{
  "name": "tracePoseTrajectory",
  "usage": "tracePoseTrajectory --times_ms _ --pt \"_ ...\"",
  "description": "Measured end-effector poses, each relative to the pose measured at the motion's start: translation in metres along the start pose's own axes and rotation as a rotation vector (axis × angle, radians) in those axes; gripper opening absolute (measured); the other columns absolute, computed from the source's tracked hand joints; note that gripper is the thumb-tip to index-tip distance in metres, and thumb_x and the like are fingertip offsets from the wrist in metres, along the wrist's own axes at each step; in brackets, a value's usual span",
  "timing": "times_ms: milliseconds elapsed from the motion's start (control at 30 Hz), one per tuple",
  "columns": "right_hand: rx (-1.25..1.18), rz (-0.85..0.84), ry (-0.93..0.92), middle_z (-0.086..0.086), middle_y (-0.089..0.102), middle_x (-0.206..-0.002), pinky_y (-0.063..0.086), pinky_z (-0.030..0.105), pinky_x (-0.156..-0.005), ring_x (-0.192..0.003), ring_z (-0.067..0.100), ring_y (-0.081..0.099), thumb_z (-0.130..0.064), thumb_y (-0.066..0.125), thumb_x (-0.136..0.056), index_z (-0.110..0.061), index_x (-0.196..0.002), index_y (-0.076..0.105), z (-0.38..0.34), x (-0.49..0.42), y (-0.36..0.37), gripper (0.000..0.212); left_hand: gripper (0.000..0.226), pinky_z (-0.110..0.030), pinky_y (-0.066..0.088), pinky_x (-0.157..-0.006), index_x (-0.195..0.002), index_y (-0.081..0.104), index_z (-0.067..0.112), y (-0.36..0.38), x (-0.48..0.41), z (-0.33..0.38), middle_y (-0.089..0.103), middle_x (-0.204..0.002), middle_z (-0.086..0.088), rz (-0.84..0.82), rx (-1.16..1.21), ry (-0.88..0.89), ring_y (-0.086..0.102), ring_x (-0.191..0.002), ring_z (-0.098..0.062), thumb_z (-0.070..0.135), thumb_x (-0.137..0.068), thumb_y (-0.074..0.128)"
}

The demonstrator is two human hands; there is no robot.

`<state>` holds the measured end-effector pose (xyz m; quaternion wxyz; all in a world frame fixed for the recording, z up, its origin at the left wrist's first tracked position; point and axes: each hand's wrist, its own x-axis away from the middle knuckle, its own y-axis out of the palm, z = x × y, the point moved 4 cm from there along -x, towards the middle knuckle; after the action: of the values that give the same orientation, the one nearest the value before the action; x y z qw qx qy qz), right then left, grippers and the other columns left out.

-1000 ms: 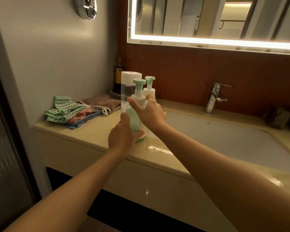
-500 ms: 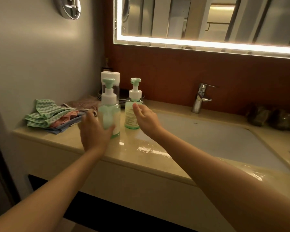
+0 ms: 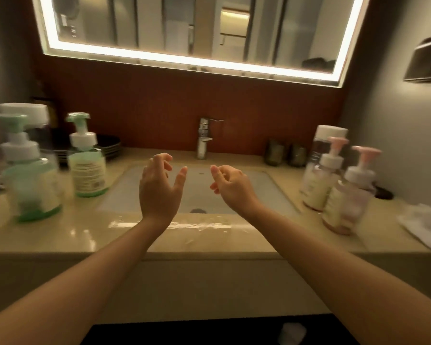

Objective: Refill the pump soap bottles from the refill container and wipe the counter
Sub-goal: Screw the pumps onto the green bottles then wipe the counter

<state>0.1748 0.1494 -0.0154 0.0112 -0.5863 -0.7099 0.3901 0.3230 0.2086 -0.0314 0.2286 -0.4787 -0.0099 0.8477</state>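
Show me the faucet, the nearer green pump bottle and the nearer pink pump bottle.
faucet [image 3: 204,139], head view, on its chrome body.
nearer green pump bottle [image 3: 33,188], head view, on its body.
nearer pink pump bottle [image 3: 348,204], head view, on its body.

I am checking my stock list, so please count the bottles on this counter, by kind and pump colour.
Green-pump soap bottles: 2
Pink-pump soap bottles: 2
White-capped refill containers: 2
Total: 6
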Motion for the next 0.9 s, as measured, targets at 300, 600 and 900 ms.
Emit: tracePoseTrajectory --times_ms 300,600,900 --pt "0.254 0.385 0.032 0.010 0.066 -0.074 0.051 0.038 -0.065 -0.067 0.021 0.060 -0.030 0.048 -0.094 -0.008 -0.082 0.064 0.106 0.073 -0.171 0.030 0.033 -0.032 0.046 -0.070 -0.113 0.046 0.012 0.124 0.061 0.134 0.052 -0.093 0.000 -0.328 0.311 0.001 0.052 -0.082 -0.015 0.032 -0.089 0.057" --pt "0.757 0.474 0.432 0.014 0.064 -0.105 0.043 0.034 -0.072 -0.091 0.029 0.057 -0.037 0.045 -0.094 -0.008 -0.108 0.057 0.232 0.115 -0.327 0.034 0.080 -0.037 0.054 -0.074 -0.137 0.023 0.024 0.204 0.119 0.213 0.048 -0.127 -0.007 -0.542 0.364 -0.054 0.058 -0.098 -0.023 0.046 -0.076 0.069" --pt "0.815 0.211 0.660 0.015 0.046 -0.134 0.037 0.042 -0.095 -0.120 0.035 0.042 -0.035 0.043 -0.091 -0.012 -0.134 0.039 0.297 0.080 -0.345 0.049 0.073 -0.033 0.049 -0.078 -0.133 0.031 0.018 0.232 0.128 0.222 0.050 -0.125 -0.007 -0.522 0.357 -0.013 0.055 -0.104 -0.022 0.044 -0.077 0.070"
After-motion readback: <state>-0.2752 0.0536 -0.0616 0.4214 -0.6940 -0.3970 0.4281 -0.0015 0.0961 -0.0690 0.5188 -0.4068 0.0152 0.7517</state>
